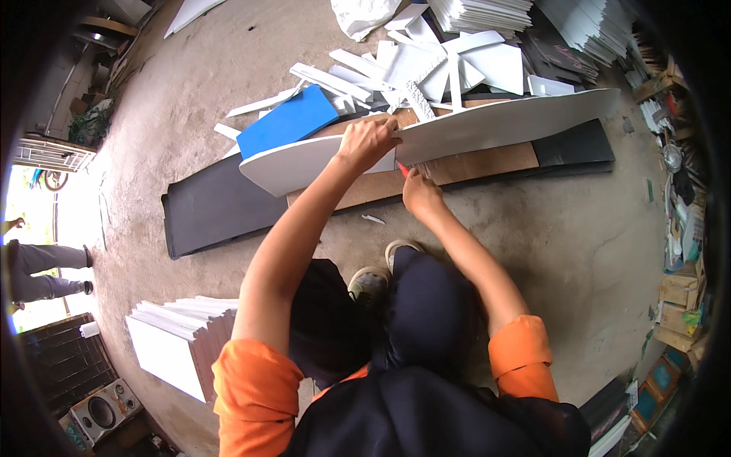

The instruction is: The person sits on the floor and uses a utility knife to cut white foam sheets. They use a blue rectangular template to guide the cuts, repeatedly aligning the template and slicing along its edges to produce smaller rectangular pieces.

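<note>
A long white foam board (510, 126) stands on its edge in front of me, bowed along its length. My left hand (368, 142) is closed over its upper edge, left of the middle. Just below and to the right, my right hand (422, 193) is closed round a red-handled cutter (404, 170), held against the board's near face. A thin dark line runs up the board from the cutter; I cannot tell whether it is the blade or a cut. Beneath lie a brown board (487, 164) and a long black sheet (221, 204).
Behind the board are a blue rectangular piece (288, 122) and a heap of white offcuts (415, 65). White panels (171, 339) stand stacked at my left. Wooden crates (678, 289) and clutter line the right side. A person's legs (49, 272) show at the left doorway.
</note>
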A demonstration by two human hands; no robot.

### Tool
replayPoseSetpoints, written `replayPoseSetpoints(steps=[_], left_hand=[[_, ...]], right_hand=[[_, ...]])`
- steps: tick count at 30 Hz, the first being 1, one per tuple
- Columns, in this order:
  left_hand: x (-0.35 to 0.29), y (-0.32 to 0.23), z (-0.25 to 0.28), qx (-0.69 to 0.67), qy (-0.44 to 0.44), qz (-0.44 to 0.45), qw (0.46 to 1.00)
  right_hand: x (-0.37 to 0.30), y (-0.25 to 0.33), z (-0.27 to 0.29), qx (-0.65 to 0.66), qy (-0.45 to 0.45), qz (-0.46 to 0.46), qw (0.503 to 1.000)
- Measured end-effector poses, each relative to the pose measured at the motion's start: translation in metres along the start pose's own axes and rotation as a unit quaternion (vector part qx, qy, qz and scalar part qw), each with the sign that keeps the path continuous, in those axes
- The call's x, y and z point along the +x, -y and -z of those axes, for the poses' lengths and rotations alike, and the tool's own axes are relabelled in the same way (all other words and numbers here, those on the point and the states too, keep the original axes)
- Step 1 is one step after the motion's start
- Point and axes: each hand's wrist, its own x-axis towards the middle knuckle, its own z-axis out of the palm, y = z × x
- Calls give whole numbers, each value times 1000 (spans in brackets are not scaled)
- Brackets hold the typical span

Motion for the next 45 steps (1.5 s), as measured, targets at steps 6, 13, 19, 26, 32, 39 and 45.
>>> replayPoseSetpoints(steps=[6,13,19,26,32,39,45], left_hand=[[1,-1,1,27,10,35,999],[7,-1,-5,43,-17,84,995],[12,7,-9,56,-20,99,993],[30,23,-10,50,-48,102,992],[21,55,-22,181,-121,139,966],[-64,71,-25,153,42,161,974],[-176,52,-63,56,-19,317,947]], right_hand=[[10,-4,-41,50,-16,-1,999],[10,-17,-68,55,-48,8,997],[-9,-35,-83,74,-28,30,996],[-6,-62,-85,126,14,38,991],[-6,-75,-32,139,3,28,990],[20,-72,-22,191,-100,62,975],[91,-88,-73,184,-248,106,945]])
